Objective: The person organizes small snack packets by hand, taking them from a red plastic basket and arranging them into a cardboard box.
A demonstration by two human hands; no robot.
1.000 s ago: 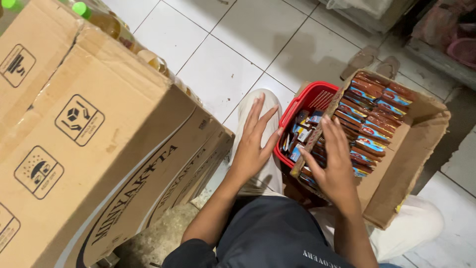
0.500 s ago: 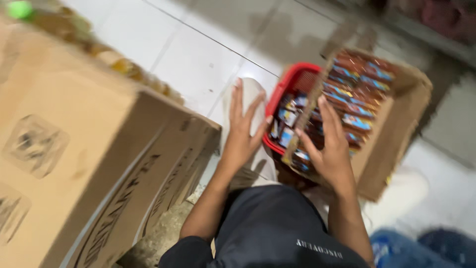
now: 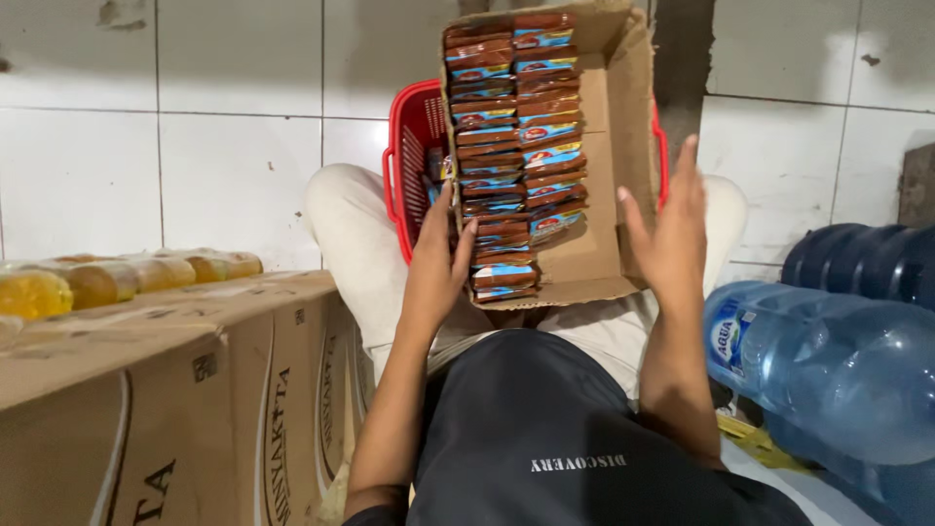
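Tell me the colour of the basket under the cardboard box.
Red, seen in the head view: the basket shows beside the box.

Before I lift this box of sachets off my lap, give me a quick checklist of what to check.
1. Left hand on the cardboard box: ok, it touches the near left edge.
2. Right hand gripping the box: not ok, open beside it.
3. Sachets packed in rows: ok.
4. Box resting on the red basket: ok, it lies across it.
5. Box bottom sound: cannot tell.
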